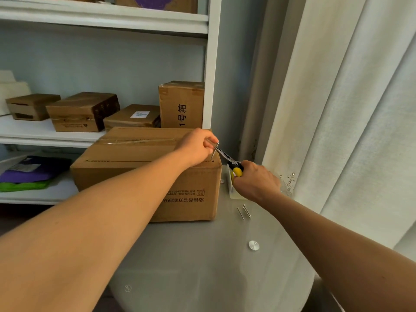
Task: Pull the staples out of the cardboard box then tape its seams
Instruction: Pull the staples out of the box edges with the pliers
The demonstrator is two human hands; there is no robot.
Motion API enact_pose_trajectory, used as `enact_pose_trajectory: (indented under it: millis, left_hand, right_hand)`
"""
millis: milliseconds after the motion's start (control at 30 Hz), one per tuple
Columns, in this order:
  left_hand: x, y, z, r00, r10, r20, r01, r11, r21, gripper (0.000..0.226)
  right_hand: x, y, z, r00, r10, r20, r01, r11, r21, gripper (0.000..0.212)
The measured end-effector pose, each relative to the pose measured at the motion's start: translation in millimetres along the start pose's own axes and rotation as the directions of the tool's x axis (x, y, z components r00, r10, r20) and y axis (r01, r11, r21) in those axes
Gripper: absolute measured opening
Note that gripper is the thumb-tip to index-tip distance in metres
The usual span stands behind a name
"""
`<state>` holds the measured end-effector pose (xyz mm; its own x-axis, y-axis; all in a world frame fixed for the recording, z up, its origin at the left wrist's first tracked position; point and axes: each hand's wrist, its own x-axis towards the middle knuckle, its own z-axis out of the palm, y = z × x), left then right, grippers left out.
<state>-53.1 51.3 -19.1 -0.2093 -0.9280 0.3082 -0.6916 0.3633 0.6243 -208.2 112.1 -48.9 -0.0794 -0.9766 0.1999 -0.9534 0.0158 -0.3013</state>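
A brown cardboard box (135,167) with printed text on its front stands on a round glass table (202,266). Clear tape runs along its top seam. My left hand (198,147) rests on the box's top right corner and pinches a metal staple (214,152) that sticks up from the cardboard. My right hand (254,181) grips the yellow handles of long-nose pliers (227,159), whose black jaws meet the staple's top. Two pulled staples (244,212) lie on the table to the right of the box.
A small clear tray (234,192) sits under my right hand. White shelves (45,134) behind the table hold several brown boxes (83,111); purple and green bags (33,172) lie lower left. A white curtain (349,109) hangs at the right. A metal stud (254,245) marks the tabletop.
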Motion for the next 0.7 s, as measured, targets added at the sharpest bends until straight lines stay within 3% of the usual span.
enact_pose_trajectory:
  millis: [167, 300, 533, 700]
  left_hand:
    - [-2, 11, 11, 0.998, -0.015, -0.055, 0.015, 1.0, 0.012, 0.023]
    - [-4, 23, 22, 0.991, -0.062, -0.117, 0.067, 0.997, 0.039, 0.017]
    - [-6, 42, 50, 0.987, -0.156, -0.047, 0.145, 0.972, -0.188, 0.014]
    - [-1, 52, 70, 0.981, -0.146, -0.128, 0.104, 0.952, -0.289, 0.012]
  right_hand:
    - [0, 12, -4, 0.999, 0.016, 0.037, -0.017, 0.999, 0.029, 0.034]
    - [-3, 21, -9, 1.0, 0.0, 0.002, 0.0, 0.999, -0.049, 0.03]
    - [-19, 48, -18, 0.997, 0.037, 0.066, -0.039, 0.999, 0.028, 0.025]
    - [-19, 60, -22, 0.998, 0.039, -0.047, -0.04, 0.999, -0.004, 0.022]
